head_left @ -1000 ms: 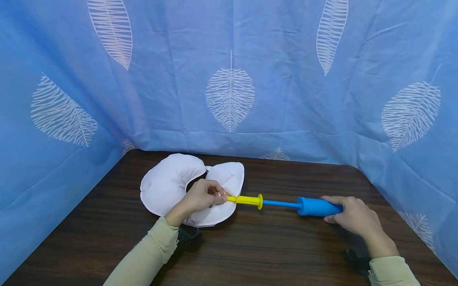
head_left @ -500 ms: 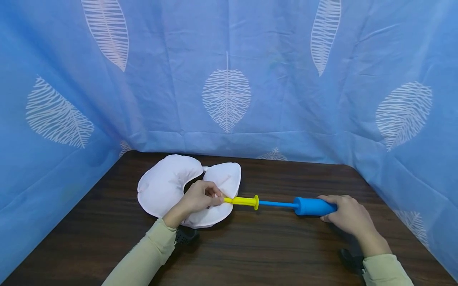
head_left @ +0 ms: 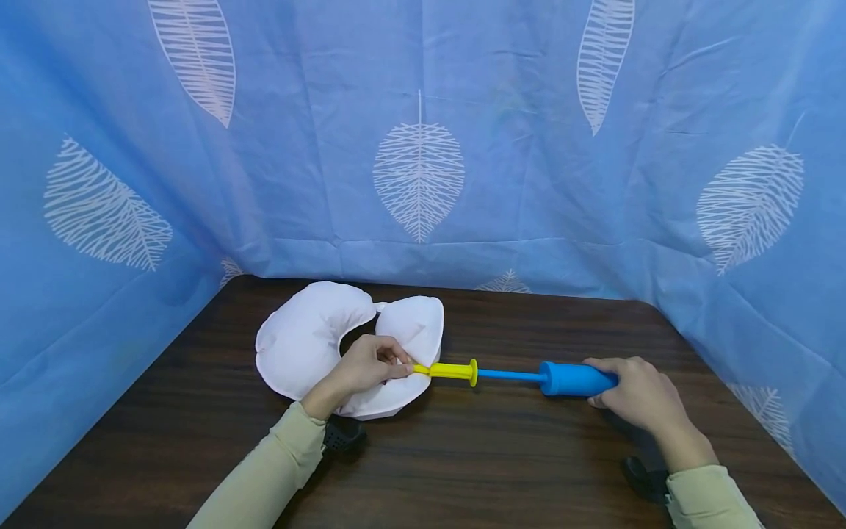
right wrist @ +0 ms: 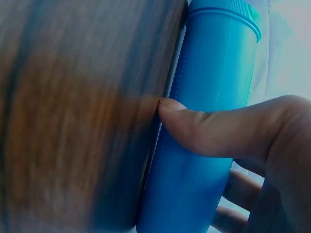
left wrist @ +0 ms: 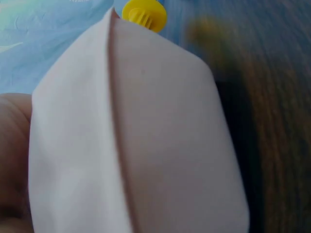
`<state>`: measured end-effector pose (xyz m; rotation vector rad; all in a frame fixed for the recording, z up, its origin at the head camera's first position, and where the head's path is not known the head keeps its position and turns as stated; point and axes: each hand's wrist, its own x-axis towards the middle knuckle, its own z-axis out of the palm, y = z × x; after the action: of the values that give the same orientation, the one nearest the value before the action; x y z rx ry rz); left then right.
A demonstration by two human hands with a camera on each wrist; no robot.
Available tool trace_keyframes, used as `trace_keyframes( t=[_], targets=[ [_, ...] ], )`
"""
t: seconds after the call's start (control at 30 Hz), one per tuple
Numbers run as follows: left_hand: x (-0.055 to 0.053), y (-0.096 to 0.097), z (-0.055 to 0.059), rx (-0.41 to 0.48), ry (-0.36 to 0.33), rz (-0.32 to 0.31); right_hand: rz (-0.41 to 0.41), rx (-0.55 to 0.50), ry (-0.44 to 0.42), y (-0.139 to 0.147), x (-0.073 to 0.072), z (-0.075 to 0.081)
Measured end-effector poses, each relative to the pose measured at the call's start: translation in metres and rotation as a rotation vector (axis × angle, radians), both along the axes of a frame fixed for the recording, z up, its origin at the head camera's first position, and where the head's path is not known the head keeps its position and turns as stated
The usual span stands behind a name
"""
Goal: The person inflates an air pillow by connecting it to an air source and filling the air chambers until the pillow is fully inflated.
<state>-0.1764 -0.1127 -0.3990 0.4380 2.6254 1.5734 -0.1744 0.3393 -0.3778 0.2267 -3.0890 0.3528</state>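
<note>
Pillow: white and curved like a neck pillow, it lies left of centre in the head view, on the desk. Its cloth looks soft and thin, bulging on the left and creased on the right lobe; it is probably light and gives easily, so a broad hold on a full part should suit it better than tugging at the seam.
Yellow end piece: near the centre of the frame, its narrow tip at the pillow's right lobe. It looks like stiff plastic, best held close to the tip; its round flange offers a stop for the fingers.
Blue rod: thin and straight between flange and barrel, likely the part easiest to bend under a sideways load.
Blue barrel: right of centre, apparently hollow, light and rigid. Its smooth wall may slip, so a wrap around the body seems surest.
Left hand: thumb and fingers pinch the yellow tip over the pillow; the exact contact is partly hidden.
Right hand: grips the barrel's right end, thumb laid across it in the right wrist view, fingers behind.
</note>
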Motion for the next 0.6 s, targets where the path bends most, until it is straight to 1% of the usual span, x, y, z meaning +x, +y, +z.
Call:
trace_keyframes(
  t=[0.07, 0.2, 0.37, 0.6],
  targets=[
    [0.000, -0.001, -0.001, 0.010, 0.004, 0.001, -0.002, 0.002, 0.009, -0.002, 0.001, 0.000],
    [0.001, -0.001, -0.002, 0.028, -0.013, -0.002, 0.008, 0.002, 0.029, -0.009, 0.002, -0.002],
    [0.002, 0.002, -0.006, 0.045, -0.045, -0.015, 0.050, -0.010, 0.047, -0.024, 0.004, -0.004],
    [0.001, 0.006, -0.008, 0.063, -0.040, -0.029, 0.112, -0.018, 0.090, -0.042, 0.008, -0.007]
  ],
)
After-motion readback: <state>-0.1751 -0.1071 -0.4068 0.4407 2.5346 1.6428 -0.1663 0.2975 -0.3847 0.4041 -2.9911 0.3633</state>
